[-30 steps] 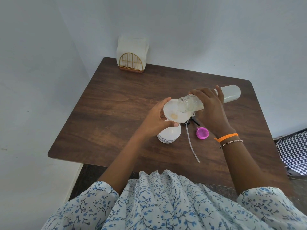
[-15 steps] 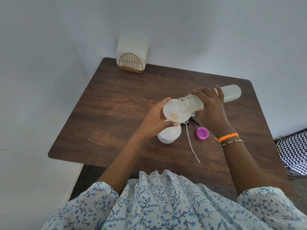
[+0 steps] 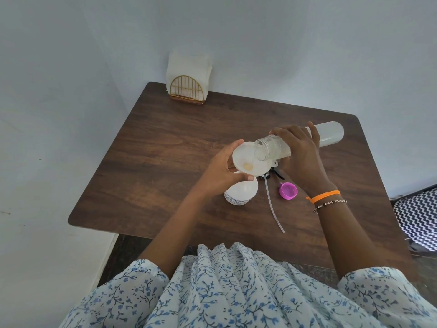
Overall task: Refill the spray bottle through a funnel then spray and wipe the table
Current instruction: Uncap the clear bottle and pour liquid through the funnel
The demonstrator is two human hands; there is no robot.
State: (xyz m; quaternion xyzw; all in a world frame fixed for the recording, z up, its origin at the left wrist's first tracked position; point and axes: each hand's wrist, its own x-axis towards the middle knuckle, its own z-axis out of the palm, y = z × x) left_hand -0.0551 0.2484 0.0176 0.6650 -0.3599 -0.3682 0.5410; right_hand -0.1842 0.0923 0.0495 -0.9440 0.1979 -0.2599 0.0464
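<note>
The right hand (image 3: 300, 159) was wrapped around a clear plastic bottle (image 3: 328, 134), fingers curled over its top side, holding it tipped nearly level at the centre right of the frame. The bottle's open mouth pointed left and hung over the rim of a white funnel (image 3: 246, 162); its base end stuck out past the hand toward the right edge of the table. The left hand (image 3: 222, 171) gripped the funnel, thumb on the near rim and fingers around the far side. A small pale yellowish spot lay at the bottom of the funnel's bowl. The funnel stood in the neck of a white spray bottle (image 3: 241, 195), which rested upright on the dark wooden table (image 3: 165, 143) just below the funnel, near the middle of the frame.

Just right of the spray bottle lay the spray head (image 3: 275, 172), partly hidden under the funnel and the right hand, with its thin clear dip tube (image 3: 274, 207) stretching toward the lower centre of the frame. A small pink cap (image 3: 288, 190) lay open side up beside the tube, below the right wrist, which wore an orange band (image 3: 325, 196) and a beaded bracelet (image 3: 331, 204).

In the upper left corner of the table stood a gold wire napkin holder (image 3: 188, 91) filled with white napkins (image 3: 189, 65). A black-and-white zigzag fabric (image 3: 418, 221) showed at the right edge.
</note>
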